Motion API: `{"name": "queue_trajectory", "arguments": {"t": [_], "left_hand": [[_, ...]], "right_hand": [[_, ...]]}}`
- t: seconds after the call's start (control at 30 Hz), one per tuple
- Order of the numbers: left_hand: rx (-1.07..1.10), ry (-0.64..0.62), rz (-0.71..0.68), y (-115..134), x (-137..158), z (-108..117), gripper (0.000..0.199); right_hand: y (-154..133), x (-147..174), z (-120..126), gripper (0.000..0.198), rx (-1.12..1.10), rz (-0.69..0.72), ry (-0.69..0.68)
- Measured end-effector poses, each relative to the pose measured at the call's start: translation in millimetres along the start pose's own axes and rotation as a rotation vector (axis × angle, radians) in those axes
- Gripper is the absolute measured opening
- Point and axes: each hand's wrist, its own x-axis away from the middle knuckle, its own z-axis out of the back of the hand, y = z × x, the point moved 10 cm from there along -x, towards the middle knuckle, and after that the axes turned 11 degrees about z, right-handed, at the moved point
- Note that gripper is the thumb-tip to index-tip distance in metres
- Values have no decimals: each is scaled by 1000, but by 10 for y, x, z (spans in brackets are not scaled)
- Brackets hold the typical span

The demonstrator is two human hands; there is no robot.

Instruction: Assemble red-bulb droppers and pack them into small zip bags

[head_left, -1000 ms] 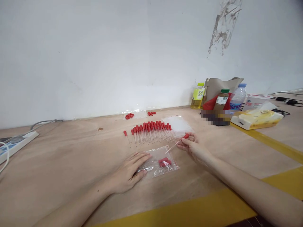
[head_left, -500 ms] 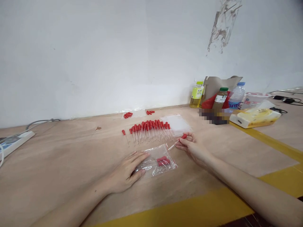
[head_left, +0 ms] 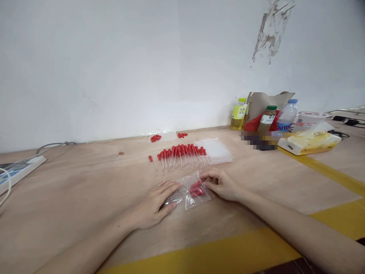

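Note:
A clear zip bag (head_left: pixel 182 198) with several red-bulbed droppers (head_left: pixel 197 191) inside lies flat in front of me. My left hand (head_left: pixel 155 201) rests on its left end, fingers stretched out and thumb apart, pressing it to the table. At the bag's right-hand mouth, my right hand (head_left: pixel 219 184) pinches a dropper by its red bulb (head_left: pixel 201 183); its glass stem points into the bag and is hard to make out through the plastic. Just beyond the bag, a row of droppers (head_left: pixel 182 152) lies side by side, with one dropper (head_left: pixel 151 159) apart on the left.
Flat zip bags (head_left: pixel 216 148) lie right of the row. Loose red bulbs (head_left: pixel 155 138) sit near the wall. Several bottles (head_left: pixel 267 118), a grey bag (head_left: pixel 256 102) and a tissue pack (head_left: pixel 309 141) stand at the back right. A power strip (head_left: pixel 25 171) is at far left.
My right hand has moved left and nearer to me, bringing the dropper from outside the zip bag to its mouth, stem inside. My left hand has stayed on the bag.

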Motion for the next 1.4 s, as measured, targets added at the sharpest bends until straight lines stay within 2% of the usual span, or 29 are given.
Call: {"name": "queue_trajectory", "arguments": {"t": [0.17,0.3,0.4,0.53,0.67,0.8,0.93,1.0,1.07,1.13,1.27,1.33,1.4], "left_hand": [[-6,-12,-1,18,-8,8,46],[10,-16,9,17,-1,13,45],[9,-22,21,5,2,3,45],[10,-18,25,-17,-6,-5,46],[15,-15,6,-15,-8,-13,46],[2,-23,-5,-6,-3,-21,46],[-6,-37,0,-14,2,-31,43],[-11,-46,4,-22,5,-40,41],[-18,-56,13,-37,7,-49,40],[-29,-69,18,-48,10,-63,39],[-41,-83,21,-56,15,-76,39],[-40,-77,14,-46,17,-68,39],[-38,-73,8,-36,17,-61,39]], "right_hand": [[-43,-2,-105,25,-173,-33,-91],[30,24,-69,21,-223,-95,-46],[100,46,-117,30,-322,-136,-41],[132,82,-244,48,-425,-196,-141],[68,99,-357,44,-463,-182,-270],[100,65,-292,36,-417,-150,-202],[19,54,-289,28,-375,-39,-309],[38,23,-212,27,-347,-29,-313],[154,-61,-57,27,-296,-76,-243],[348,-199,176,24,-186,-156,-109],[709,-525,730,19,253,-349,204],[793,-687,867,28,389,-416,298],[852,-836,883,35,429,-450,339]]}}
